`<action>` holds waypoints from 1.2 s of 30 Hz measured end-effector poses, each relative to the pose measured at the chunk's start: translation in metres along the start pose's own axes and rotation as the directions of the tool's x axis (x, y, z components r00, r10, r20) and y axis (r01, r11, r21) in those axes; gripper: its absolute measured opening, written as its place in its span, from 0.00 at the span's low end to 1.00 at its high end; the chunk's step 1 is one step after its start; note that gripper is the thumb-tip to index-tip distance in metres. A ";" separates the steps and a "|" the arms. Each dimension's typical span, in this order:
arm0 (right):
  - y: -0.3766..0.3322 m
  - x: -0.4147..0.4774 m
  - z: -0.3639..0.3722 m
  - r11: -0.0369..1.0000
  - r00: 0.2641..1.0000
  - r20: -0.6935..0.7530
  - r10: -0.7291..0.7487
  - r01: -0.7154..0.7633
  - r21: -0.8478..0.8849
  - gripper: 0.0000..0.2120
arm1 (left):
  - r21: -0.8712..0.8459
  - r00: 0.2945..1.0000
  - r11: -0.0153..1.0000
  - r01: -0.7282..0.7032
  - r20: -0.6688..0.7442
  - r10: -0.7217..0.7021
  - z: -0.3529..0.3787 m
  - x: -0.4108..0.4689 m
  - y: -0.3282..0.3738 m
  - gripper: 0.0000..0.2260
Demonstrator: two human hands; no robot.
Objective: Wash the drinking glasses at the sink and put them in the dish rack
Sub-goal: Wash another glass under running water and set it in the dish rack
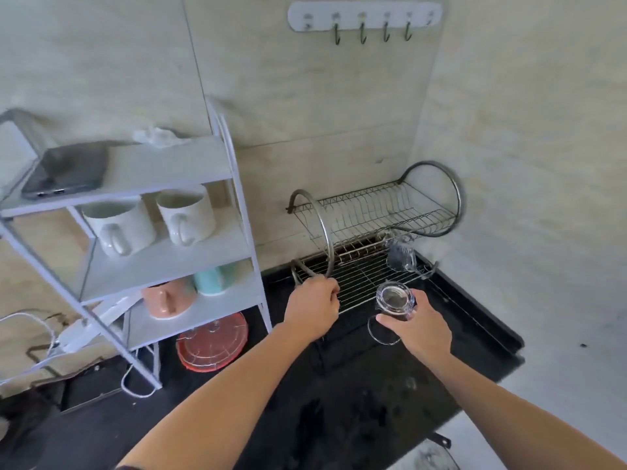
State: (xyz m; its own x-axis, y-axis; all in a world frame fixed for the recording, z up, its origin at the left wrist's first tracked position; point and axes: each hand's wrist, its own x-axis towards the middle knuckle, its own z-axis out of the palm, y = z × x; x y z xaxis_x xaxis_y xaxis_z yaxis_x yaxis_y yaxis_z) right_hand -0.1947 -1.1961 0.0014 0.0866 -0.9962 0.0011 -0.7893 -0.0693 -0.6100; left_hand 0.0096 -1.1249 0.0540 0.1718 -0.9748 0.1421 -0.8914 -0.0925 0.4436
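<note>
Step in hand: racking a washed glass, judging by the scene.
Right hand (419,325): fingers closed around a clear handled glass (393,301), held at the front edge of the dish rack (359,266).
Left hand (314,308): curled shut on the rack's front-left frame, apparently steadying it.
Already racked: another glass (400,256) on the lower tier, back right.
Doing it well: set the held glass down on bare wire well apart from the racked one, and release only once it sits stable.
</note>
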 end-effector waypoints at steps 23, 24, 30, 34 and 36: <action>0.013 0.272 0.082 0.988 0.954 0.260 -0.151 0.140 0.060 0.35 | 0.354 0.940 0.878 0.323 -0.226 -0.255 0.092 0.165 0.035 0.20; 0.010 0.281 0.089 0.990 0.952 0.275 -0.137 0.125 0.062 0.37 | 0.352 0.938 0.876 0.330 -0.228 -0.262 0.093 0.166 0.035 0.19; 0.001 0.318 0.120 0.980 0.952 0.261 -0.161 0.124 0.153 0.39 | 0.354 0.933 0.870 0.344 -0.230 -0.276 0.094 0.167 0.037 0.20; 0.003 0.328 0.132 0.966 0.958 0.230 -0.172 0.117 0.233 0.36 | 0.378 0.935 0.866 0.329 -0.260 -0.242 0.096 0.167 0.036 0.20; 0.003 0.331 0.135 0.970 0.961 0.223 -0.162 0.114 0.216 0.36 | 0.391 0.935 0.864 0.317 -0.281 -0.216 0.098 0.166 0.035 0.20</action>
State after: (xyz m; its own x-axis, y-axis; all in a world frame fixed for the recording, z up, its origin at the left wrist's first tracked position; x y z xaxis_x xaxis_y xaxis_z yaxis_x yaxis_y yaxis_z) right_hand -0.0868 -1.5192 -0.1072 0.3468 -0.9348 -0.0765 -0.6245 -0.1693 -0.7624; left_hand -0.0342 -1.3102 0.0064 0.4708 -0.8345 0.2861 -0.8798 -0.4680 0.0828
